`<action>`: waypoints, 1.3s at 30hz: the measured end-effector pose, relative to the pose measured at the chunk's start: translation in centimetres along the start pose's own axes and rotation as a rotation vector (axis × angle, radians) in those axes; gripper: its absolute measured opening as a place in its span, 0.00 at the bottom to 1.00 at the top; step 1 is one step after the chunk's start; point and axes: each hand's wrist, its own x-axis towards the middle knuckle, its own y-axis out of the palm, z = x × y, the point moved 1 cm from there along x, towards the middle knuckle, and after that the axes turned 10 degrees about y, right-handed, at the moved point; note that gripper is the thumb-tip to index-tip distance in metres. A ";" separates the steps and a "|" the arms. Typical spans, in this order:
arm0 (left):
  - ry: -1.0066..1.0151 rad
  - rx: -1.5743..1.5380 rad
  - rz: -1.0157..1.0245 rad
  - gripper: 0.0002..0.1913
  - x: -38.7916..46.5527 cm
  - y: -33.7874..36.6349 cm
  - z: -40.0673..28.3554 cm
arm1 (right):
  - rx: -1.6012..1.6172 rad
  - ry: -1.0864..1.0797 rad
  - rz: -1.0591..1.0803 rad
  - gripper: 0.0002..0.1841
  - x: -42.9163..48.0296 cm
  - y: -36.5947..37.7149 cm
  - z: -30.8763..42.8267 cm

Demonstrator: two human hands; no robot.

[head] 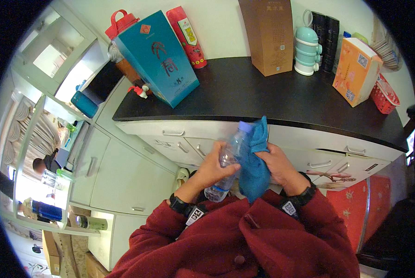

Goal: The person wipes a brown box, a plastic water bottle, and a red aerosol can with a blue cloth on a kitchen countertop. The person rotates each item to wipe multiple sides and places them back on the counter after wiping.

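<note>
My left hand point(213, 166) is wrapped around a clear plastic bottle point(230, 153) with a purple-blue cap point(245, 126). The bottle tilts, its cap end up and away from me, its base near my red coat. In my right hand point(280, 163) is a blue cloth point(254, 170), pinched near its upper part and hanging down. Cloth and bottle are side by side, and the cloth overlaps the bottle's right side. Both are held in front of the counter's front edge, above the white drawers point(298, 139). Whether the bottle holds liquid I cannot tell.
On the black countertop point(228, 90) stand a teal box point(158, 59), a red canister point(186, 36), a brown box point(268, 38), a mint stacked container point(306, 52), an orange box point(357, 71) and a red basket point(385, 93). Pale cabinets point(124, 173) rise at left. A person point(42, 165) is visible beyond the shelves.
</note>
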 end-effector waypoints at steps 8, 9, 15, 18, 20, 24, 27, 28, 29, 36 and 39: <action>0.331 -0.402 -0.117 0.33 6.2 -6.5 -6.5 | -0.118 -0.360 -0.105 0.15 -2.4 -3.3 12.1; 0.394 -0.384 -0.190 0.32 8.0 -6.9 -7.3 | -0.099 -0.430 -0.028 0.15 -1.7 -3.8 13.8; 0.535 -0.172 -0.418 0.35 20.0 -9.0 -9.3 | -0.476 -0.235 -0.165 0.14 4.5 -5.6 18.6; 0.510 -0.063 -0.453 0.42 24.9 -9.6 -7.6 | -0.725 -0.376 0.051 0.15 5.4 -6.0 18.2; 0.415 -0.013 -0.492 0.43 27.4 -9.7 -5.8 | -0.835 -0.423 0.186 0.16 5.4 -6.6 17.8; 0.299 -0.051 -0.511 0.45 31.3 -9.6 -2.4 | -1.009 -0.395 0.116 0.21 5.8 -8.0 17.8; 0.285 -0.058 -0.519 0.45 33.0 -8.9 -0.7 | -1.017 -0.401 0.147 0.19 6.2 -8.5 18.1; 0.275 -0.036 -0.524 0.45 33.4 -8.6 -0.3 | -1.070 -0.378 0.145 0.20 6.4 -8.6 18.1; 0.266 -0.013 -0.531 0.45 33.8 -8.3 0.0 | -1.073 -0.379 0.152 0.19 6.5 -8.6 18.1; 0.247 0.106 -0.495 0.45 35.1 -6.9 0.8 | -1.049 -0.394 0.182 0.18 6.5 -8.4 17.9; 0.285 0.319 -0.453 0.44 35.3 -6.4 1.7 | -1.102 -0.443 0.166 0.15 6.4 -8.3 18.0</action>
